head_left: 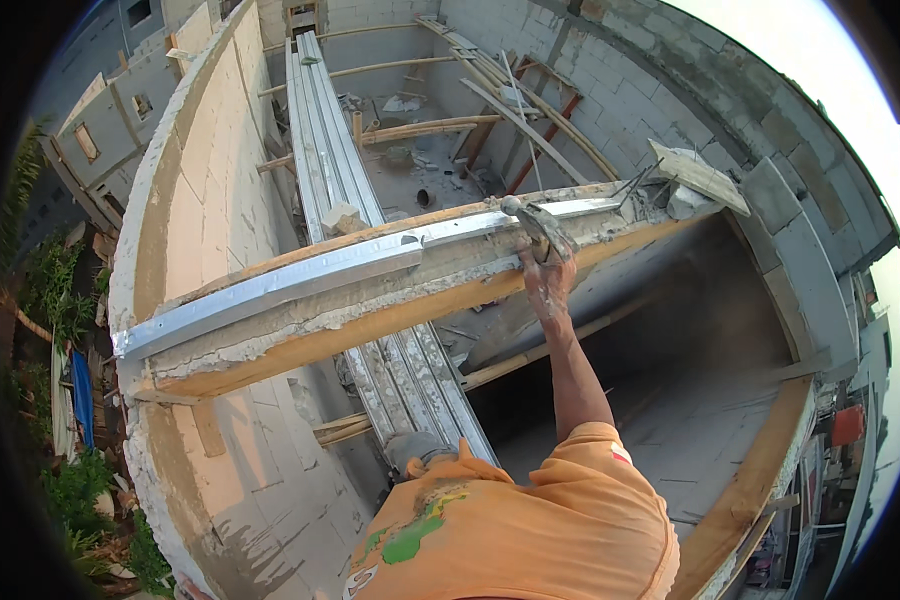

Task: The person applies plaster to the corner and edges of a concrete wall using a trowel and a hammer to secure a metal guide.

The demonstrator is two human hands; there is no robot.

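Note:
My right hand [548, 280], its arm stretched forward, is closed round a mortar-smeared tool [542, 228] that looks like a hammer with a rounded grey end. The tool is over a concrete beam [450, 268] edged with wooden formwork boards [400, 312]. A shiny metal straightedge bar [300, 272] lies along the beam's top, left of the tool. A shorter light bar [580, 208] continues beyond the tool to the right. At the lower left rim, on the block wall, a small skin-coloured patch may be my left hand [192, 588]; its fingers cannot be made out.
Long metal planks [335, 150] pass below the beam, a pale block chunk [343, 218] near them. Wooden poles [420, 130] span the rubble-strewn room below. A loose board [695, 172] lies by rebar ends at the beam's right. A dark drop opens beneath my arm.

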